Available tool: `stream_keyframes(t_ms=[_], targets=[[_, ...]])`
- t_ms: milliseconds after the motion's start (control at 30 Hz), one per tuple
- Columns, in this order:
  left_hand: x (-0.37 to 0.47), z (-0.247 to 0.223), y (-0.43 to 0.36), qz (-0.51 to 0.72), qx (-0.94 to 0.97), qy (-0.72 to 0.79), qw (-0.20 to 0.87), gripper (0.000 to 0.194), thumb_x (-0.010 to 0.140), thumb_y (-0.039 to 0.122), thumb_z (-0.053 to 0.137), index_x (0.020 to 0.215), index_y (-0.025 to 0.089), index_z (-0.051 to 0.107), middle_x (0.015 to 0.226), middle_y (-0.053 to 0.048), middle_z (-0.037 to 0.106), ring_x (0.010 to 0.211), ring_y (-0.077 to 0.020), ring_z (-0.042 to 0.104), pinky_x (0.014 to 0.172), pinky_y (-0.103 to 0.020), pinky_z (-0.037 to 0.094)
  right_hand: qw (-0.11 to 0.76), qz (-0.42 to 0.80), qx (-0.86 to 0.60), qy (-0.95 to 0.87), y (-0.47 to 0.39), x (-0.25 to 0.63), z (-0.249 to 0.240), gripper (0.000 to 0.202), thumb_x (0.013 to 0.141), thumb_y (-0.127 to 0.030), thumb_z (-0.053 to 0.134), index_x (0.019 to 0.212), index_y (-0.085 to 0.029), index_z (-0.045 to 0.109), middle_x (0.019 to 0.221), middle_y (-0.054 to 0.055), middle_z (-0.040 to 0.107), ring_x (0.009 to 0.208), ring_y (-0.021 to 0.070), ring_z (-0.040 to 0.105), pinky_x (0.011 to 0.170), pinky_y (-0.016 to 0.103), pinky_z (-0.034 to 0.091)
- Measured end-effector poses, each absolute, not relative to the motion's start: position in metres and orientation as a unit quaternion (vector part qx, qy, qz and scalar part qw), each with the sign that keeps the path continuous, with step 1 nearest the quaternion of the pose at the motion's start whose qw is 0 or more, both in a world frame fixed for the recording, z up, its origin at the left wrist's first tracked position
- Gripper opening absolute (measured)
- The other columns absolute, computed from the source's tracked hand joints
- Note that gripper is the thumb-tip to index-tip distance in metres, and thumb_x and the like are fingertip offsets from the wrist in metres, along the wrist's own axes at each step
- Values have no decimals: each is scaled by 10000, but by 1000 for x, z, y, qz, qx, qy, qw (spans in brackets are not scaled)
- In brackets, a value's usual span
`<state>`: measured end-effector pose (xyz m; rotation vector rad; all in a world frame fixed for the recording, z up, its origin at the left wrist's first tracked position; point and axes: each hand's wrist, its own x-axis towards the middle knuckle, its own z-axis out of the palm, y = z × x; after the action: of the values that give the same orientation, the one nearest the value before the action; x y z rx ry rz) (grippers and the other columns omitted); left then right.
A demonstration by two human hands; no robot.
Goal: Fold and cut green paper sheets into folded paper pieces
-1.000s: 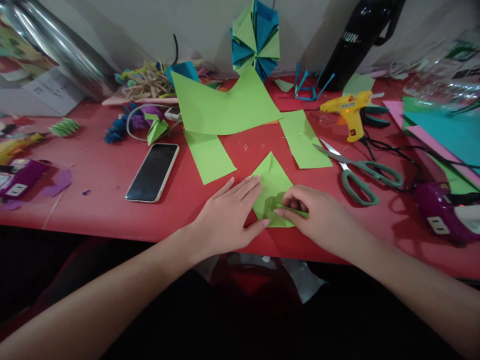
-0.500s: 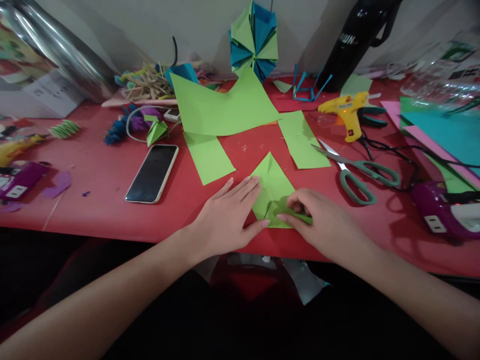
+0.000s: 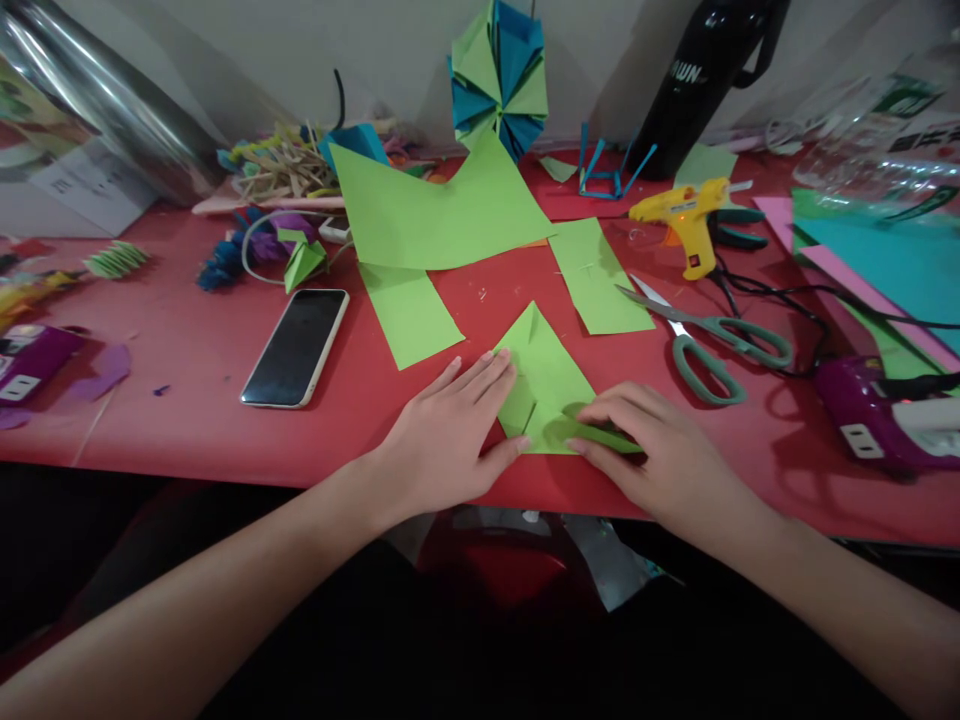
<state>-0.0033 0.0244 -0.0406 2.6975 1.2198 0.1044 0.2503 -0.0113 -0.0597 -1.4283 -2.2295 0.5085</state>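
Observation:
A green sheet of folding paper (image 3: 546,375) lies near the table's front edge, its pointed corner facing away from me. My left hand (image 3: 454,430) rests flat on its left side, fingers stretched out and thumb on the lower edge. At the lower right, my right hand (image 3: 637,440) pinches a raised flap of the same paper between thumb and fingers. Part of the flap is hidden behind those fingers. Beyond the sheet lie two green paper pieces, one on the left (image 3: 412,315) and one on the right (image 3: 600,280), with a larger green sheet (image 3: 442,215) behind.
Scissors (image 3: 712,335) lie partly spread to the right, near a yellow glue gun (image 3: 694,225) and its black cord. A phone (image 3: 296,348) lies at left. Purple power strips (image 3: 862,420) and a black bottle (image 3: 701,85) stand farther out. A blue-green paper ornament (image 3: 500,80) leans at the wall.
My right hand has shifted slightly right, drawing the pinched flap outward and changing the fold's shape. My left hand stays pressed on the paper. The whole view has shifted a little.

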Motion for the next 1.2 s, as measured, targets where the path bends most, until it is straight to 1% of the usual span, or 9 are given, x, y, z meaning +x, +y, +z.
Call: stream_keyframes(t_ms=[333,500,667,800,900,967,1067,1133,1200], targets=[[-3,-42,24,33,908,409,90,703,1016,507,413,1562,71,336,1666,-130,261,1554,-253,247,1277,-462,248,248,170,-504,-810,-11,250,-67,128,955,-294,650,1067,-237,676,1007,47,636,932,211,610,799,357,492],[3,-43,20,31,901,423,89,670,1024,473,392,1547,55,359,1661,-142,284,1552,-269,253,1273,-468,255,259,158,-492,-816,-12,250,-72,153,959,-273,642,1087,-228,711,999,61,634,939,219,606,812,367,493],[9,-46,17,27,892,445,77,660,1041,477,347,1538,44,370,1663,-156,279,1553,-285,246,1273,-479,244,236,107,-478,-840,-14,250,-72,223,978,-266,611,1158,-228,736,982,78,630,882,222,587,752,365,485],[10,-47,14,26,894,443,66,664,1044,474,336,1547,41,354,1664,-162,272,1555,-289,239,1274,-481,241,197,36,-452,-869,-16,246,-65,257,1006,-273,563,1185,-200,732,998,103,671,874,231,598,748,377,484],[10,-48,13,27,895,442,55,662,1046,463,326,1552,36,344,1661,-173,270,1553,-299,240,1273,-490,237,162,-29,-440,-883,-22,239,-59,298,1019,-319,540,1225,-188,712,1123,124,712,998,274,625,812,423,488],[11,-48,12,27,896,441,50,659,1049,451,314,1553,28,339,1659,-184,265,1552,-307,238,1273,-492,231,134,-47,-429,-892,-30,233,-57,350,1032,-323,510,1298,-158,668,1274,135,696,1150,306,609,927,484,471],[12,-49,12,29,896,441,46,648,1049,422,304,1551,14,336,1655,-201,261,1552,-315,232,1273,-488,231,94,-29,-416,-904,-42,224,-58,475,1052,-338,438,1431,-69,539,1497,163,561,1387,334,482,1139,598,324],[13,-50,11,32,896,441,46,640,1047,410,306,1548,13,342,1653,-205,262,1552,-317,228,1271,-488,237,85,-21,-415,-906,-49,221,-59,535,1057,-355,412,1484,-36,462,1568,176,466,1462,333,405,1199,636,231],[13,-50,10,31,896,441,44,636,1046,401,305,1547,11,342,1654,-209,255,1553,-321,219,1270,-489,237,84,-15,-417,-905,-53,221,-60,568,1056,-367,407,1513,-30,414,1591,184,414,1485,323,382,1228,639,185]])
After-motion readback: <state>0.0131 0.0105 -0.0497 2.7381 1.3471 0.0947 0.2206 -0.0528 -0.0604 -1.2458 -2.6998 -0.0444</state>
